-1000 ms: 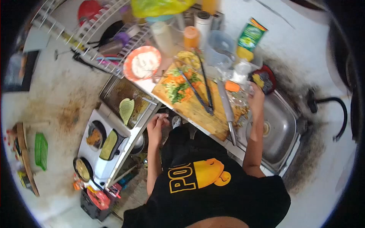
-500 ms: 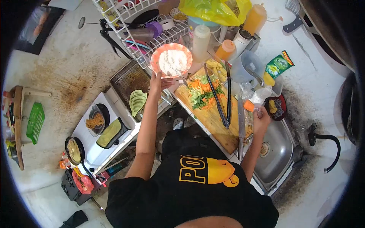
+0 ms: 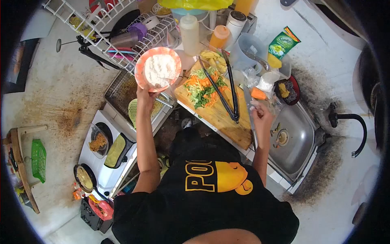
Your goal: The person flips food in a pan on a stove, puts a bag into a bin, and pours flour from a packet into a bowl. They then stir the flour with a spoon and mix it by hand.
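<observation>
My left hand (image 3: 147, 97) grips the lower rim of an orange-patterned bowl (image 3: 139, 71) holding white powder, above the corner between the tray and the cutting board. My right hand (image 3: 262, 117) is beside the board's right edge, fingers loosely bent and apart, with whitish fingertips. Just beyond it are a carrot piece (image 3: 258, 94) and a plastic bag of white powder (image 3: 268, 80). On the wooden cutting board (image 3: 239, 136) lie shredded vegetables (image 3: 203, 90), yellowish slices (image 3: 214, 60) and black tongs (image 3: 221, 95).
A steel sink (image 3: 294, 152) is at right, with a black faucet (image 3: 349, 118) beyond it. Bottles, including an orange-filled one (image 3: 219, 37), and a clear plastic jug (image 3: 245, 51) stand behind the board. At left are a white dish rack (image 3: 97, 30), a wire-lined tray (image 3: 120, 91) and a stove (image 3: 111, 162).
The view has shifted. My left hand has brought the bowl a little closer to me. My right hand has drawn back from the carrot piece and the plastic bag.
</observation>
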Motion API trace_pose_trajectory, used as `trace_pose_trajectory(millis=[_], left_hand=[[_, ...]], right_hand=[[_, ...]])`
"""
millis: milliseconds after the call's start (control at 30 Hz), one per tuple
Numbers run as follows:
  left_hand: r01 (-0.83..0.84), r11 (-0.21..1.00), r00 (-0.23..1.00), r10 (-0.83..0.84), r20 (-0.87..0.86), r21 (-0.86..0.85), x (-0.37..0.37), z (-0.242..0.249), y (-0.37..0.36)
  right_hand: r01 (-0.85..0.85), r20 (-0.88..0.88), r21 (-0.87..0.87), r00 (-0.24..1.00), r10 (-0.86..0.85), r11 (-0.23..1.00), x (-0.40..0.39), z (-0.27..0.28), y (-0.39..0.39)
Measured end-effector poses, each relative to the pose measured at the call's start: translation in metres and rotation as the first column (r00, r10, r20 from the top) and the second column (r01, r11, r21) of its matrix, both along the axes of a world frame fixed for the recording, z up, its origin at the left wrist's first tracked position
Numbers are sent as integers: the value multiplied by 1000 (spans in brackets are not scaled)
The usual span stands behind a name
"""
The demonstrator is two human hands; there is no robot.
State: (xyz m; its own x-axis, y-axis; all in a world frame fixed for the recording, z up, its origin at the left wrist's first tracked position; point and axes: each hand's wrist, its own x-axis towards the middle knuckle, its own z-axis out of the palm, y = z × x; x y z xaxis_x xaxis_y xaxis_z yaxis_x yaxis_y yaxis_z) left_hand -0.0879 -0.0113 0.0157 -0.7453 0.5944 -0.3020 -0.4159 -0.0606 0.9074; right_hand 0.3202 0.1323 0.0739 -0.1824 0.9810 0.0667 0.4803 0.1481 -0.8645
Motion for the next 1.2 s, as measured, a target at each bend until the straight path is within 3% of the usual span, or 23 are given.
trace_pose_trajectory(millis=[100, 167, 300, 433, 500, 667, 800, 867, 967, 1033, 1100, 1133, 1200], left_hand=[[-44, 999, 998, 45, 54, -13, 22, 16, -29], [-15, 999, 1000, 15, 26, -28, 41, 24, -48], [-12, 997, 1000, 13, 20, -74, 95, 44, -73], [89, 995, 976, -77, 204, -51, 155, 47, -86], [103, 993, 961, -84, 264, -57, 185, 48, -85], [152, 988, 931, -147, 335, 12, 244, 45, -73], [236, 971, 922, -214, 322, -31, 274, 38, -62], [224, 975, 925, -208, 319, -14, 287, 40, -52], [226, 974, 925, -217, 313, 7, 295, 40, -45], [321, 946, 910, -318, 267, 33, 295, 42, -41], [349, 936, 898, -349, 269, 51, 292, 39, -41], [371, 926, 886, -375, 272, 68, 290, 39, -41], [402, 914, 883, -402, 243, 52, 289, 43, -44]], right_hand=[[-147, -11, -125, 989, 147, 981, -13, -5, -11], [-325, 217, 28, 925, 312, 945, -33, 21, -26], [-365, 370, 58, 872, 319, 929, -38, -19, -21], [-367, 359, 99, 880, 311, 925, -37, -21, -6], [-371, 366, 241, 890, 270, 897, -35, -23, 7], [-369, 364, 269, 894, 261, 889, -23, -31, 27], [-360, 303, 223, 909, 286, 906, -3, -30, 35], [-330, 126, 298, 944, 306, 896, 8, -6, 23], [-332, 48, 236, 943, 330, 913, 25, 12, 9], [-357, 13, 249, 931, 365, 901, 33, 23, 3], [-539, 182, 314, 842, 507, 782, 43, 30, -2], [-537, 183, 313, 843, 505, 783, 47, 35, -5], [-713, 364, 206, 692, 624, 670, 50, 46, -13]])
